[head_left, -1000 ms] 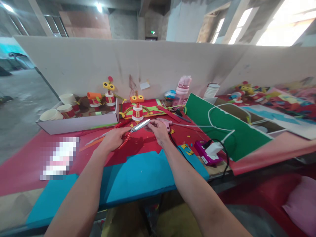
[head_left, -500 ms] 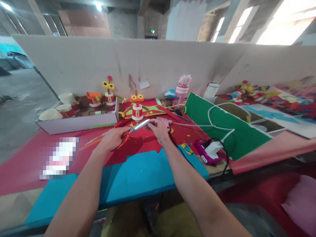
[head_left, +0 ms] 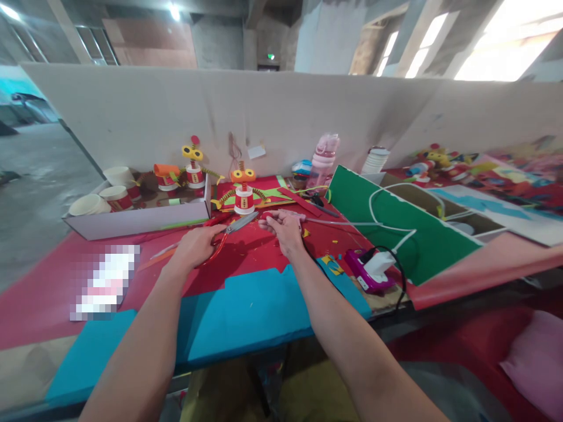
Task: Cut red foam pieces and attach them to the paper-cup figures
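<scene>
Scissors (head_left: 241, 223) with red handles are gripped in my left hand (head_left: 197, 243), blades pointing right. Across from the blade tips, my right hand (head_left: 285, 231) pinches a small red piece (head_left: 265, 215), perhaps paper; its exact shape is too small to tell. A gap shows between the blades and that piece. Partly hidden behind my right hand is a pink glue gun (head_left: 301, 217), with a clear glue stick (head_left: 325, 222) running out to the right. Just beyond both hands stands a paper-cup figure (head_left: 244, 200) with orange eyes and coiled arms.
At left, a white box (head_left: 145, 220) holds paper cups and more cup figures. Blue sheets (head_left: 246, 305) line the front edge. To the right are a purple power strip (head_left: 368, 276) with cables and a green-sided box (head_left: 396, 228). A pink bottle (head_left: 324, 161) stands behind.
The scissors have drawn back left and down, away from my right hand. The red piece now shows between my right fingertips.
</scene>
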### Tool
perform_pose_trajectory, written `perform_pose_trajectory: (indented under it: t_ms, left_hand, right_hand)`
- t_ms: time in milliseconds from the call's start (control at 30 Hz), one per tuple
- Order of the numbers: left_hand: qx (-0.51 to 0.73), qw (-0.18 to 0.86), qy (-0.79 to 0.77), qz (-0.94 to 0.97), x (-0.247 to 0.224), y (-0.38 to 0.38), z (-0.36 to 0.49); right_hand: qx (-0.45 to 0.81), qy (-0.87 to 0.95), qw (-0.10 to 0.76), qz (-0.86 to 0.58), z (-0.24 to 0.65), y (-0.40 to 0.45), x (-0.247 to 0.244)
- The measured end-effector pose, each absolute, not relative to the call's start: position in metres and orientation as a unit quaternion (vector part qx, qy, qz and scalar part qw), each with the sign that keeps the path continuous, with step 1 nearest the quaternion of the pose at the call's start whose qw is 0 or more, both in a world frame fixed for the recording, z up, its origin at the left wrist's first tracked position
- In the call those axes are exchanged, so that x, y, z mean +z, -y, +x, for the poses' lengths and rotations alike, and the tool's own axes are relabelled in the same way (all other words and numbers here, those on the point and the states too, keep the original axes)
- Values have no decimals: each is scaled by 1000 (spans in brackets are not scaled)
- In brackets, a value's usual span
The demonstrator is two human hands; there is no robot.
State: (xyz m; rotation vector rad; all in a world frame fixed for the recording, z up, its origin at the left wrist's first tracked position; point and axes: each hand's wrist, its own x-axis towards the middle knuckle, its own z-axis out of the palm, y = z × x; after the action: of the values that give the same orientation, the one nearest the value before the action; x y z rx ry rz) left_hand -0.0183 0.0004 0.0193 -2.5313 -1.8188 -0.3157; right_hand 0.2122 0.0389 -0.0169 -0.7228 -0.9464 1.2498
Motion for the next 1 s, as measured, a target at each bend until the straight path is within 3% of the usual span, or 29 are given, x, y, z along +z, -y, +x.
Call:
perform_pose_trajectory:
  t_ms: [467,667,900,1000]
  left_hand:
    - [12,-27,565,-825,11,-6,-25]
    - [0,-70,525,-848,11,-9,-32]
    - [-24,-88,498,-862,17,-5,-32]
    - [-89,-77,502,-857,19,-5,-27]
  right_hand:
    - [559,394,647,-336,214,-40,-17]
    - [495,533,574,-377,203,-34,-22]
    - [593,513,522,-335,194,-29,-21]
    - [593,520,521,-327,194,-27,-18]
